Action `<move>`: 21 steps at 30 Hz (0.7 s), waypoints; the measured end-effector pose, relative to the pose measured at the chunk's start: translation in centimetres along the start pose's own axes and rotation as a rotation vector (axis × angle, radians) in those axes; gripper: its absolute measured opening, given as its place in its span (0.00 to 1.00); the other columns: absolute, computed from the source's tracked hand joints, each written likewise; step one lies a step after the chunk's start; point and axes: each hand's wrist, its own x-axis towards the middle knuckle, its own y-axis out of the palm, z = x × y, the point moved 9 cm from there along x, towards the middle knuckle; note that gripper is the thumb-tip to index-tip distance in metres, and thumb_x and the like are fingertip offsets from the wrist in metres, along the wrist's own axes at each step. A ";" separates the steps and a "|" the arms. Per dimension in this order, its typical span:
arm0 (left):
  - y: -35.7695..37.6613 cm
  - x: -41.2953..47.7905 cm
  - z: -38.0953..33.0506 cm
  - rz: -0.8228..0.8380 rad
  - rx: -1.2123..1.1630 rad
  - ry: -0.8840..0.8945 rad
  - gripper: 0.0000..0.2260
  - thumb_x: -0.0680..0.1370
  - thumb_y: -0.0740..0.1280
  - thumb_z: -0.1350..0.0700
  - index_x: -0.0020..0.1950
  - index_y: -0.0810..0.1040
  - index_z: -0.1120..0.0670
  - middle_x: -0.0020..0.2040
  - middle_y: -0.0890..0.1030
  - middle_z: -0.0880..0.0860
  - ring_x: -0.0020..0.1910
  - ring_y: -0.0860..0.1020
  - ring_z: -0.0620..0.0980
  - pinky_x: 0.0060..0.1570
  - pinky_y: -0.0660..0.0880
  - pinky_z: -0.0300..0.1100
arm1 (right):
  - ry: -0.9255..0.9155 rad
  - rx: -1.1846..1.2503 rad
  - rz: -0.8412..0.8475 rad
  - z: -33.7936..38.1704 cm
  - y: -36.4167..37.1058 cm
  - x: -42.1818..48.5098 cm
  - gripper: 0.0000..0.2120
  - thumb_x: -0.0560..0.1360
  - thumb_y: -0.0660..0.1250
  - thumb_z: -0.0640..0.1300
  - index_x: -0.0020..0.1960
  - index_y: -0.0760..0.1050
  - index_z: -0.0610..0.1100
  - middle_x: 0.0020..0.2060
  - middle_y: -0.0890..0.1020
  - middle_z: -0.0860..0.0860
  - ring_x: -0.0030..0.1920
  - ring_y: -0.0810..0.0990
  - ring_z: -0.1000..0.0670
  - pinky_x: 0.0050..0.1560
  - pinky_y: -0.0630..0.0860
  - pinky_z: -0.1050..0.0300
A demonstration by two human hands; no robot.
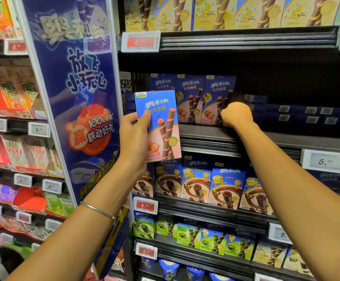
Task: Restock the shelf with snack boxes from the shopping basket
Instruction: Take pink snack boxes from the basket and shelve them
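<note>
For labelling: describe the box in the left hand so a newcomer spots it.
Just right of the tall blue promotional banner, before the dark middle shelf, is a blue-and-pink cardboard snack box picturing two wafer rolls. The matching boxes stand on that shelf; this one is held in mid-air by the left hand.

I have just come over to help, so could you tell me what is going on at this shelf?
A person is restocking. The left hand holds a strawberry box upright in front of the shelf, not yet placed. The right hand reaches onto that shelf beside the row of matching boxes standing there; its fingers are hidden, so I cannot tell whether it grips anything. The basket is not in view.
</note>
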 end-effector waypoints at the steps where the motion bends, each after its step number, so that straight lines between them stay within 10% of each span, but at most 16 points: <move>1: 0.0 0.0 0.0 0.007 0.000 0.005 0.03 0.86 0.65 0.54 0.57 0.75 0.53 0.49 0.88 0.51 0.38 0.86 0.48 0.32 0.80 0.43 | 0.003 -0.004 0.001 0.0 0.0 0.0 0.15 0.83 0.59 0.42 0.61 0.77 0.32 0.60 0.79 0.35 0.59 0.78 0.35 0.53 0.73 0.49; 14: 0.8 -0.1 0.7 0.025 -0.006 -0.015 0.11 0.86 0.65 0.53 0.65 0.74 0.58 0.55 0.87 0.54 0.39 0.86 0.45 0.35 0.82 0.44 | 0.029 0.083 0.008 -0.3 -0.8 -1.0 0.14 0.81 0.62 0.40 0.61 0.75 0.32 0.59 0.79 0.35 0.51 0.76 0.38 0.47 0.69 0.52; 21: 0.7 -0.1 0.8 0.008 0.012 0.006 0.11 0.86 0.65 0.53 0.66 0.74 0.58 0.56 0.86 0.54 0.38 0.86 0.44 0.33 0.82 0.42 | 0.013 0.565 -0.259 -0.5 -4.8 -5.4 0.21 0.77 0.72 0.50 0.61 0.71 0.37 0.58 0.78 0.43 0.51 0.74 0.47 0.50 0.75 0.50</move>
